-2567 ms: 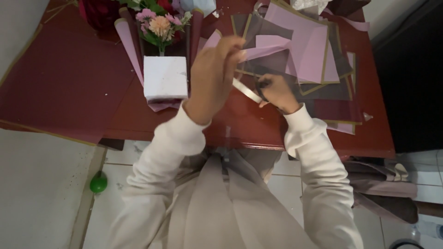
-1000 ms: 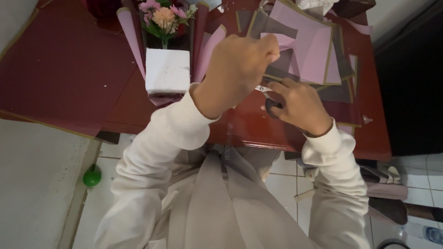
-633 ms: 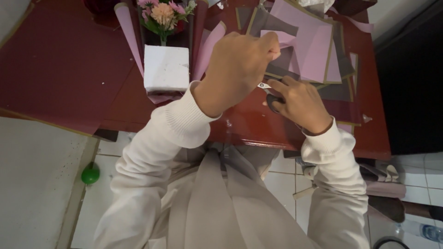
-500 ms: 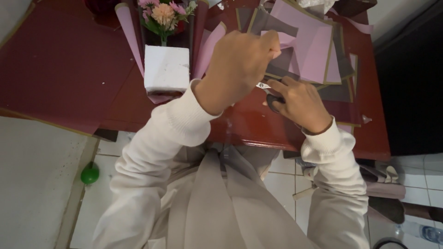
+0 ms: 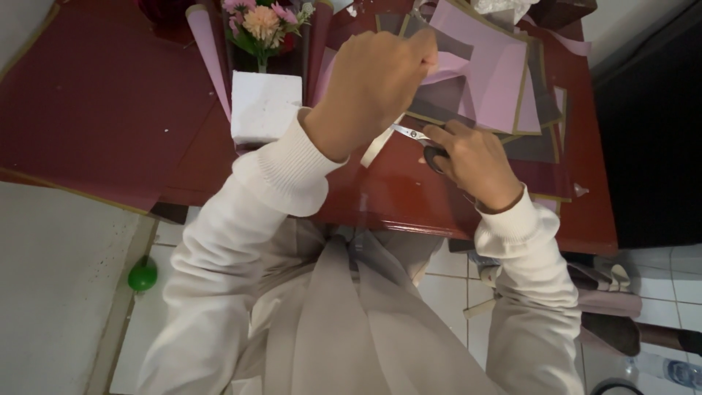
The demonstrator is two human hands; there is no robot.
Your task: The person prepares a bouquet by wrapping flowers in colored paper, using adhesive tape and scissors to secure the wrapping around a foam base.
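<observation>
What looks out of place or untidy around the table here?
A green ball lies on the floor by the table. The wrapping sheets are piled askew, overlapping at odd angles, beyond the right hand with the scissors.

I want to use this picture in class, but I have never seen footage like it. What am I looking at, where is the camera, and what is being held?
The camera sits on a person's head and looks down, so you see their own cream sleeves and two bare hands. The left hand pinches a pale strip of ribbon or paper. The right hand holds small scissors against that strip. Below is a dark red table with pink and grey paper sheets, a white block and a small bunch of flowers.
</observation>
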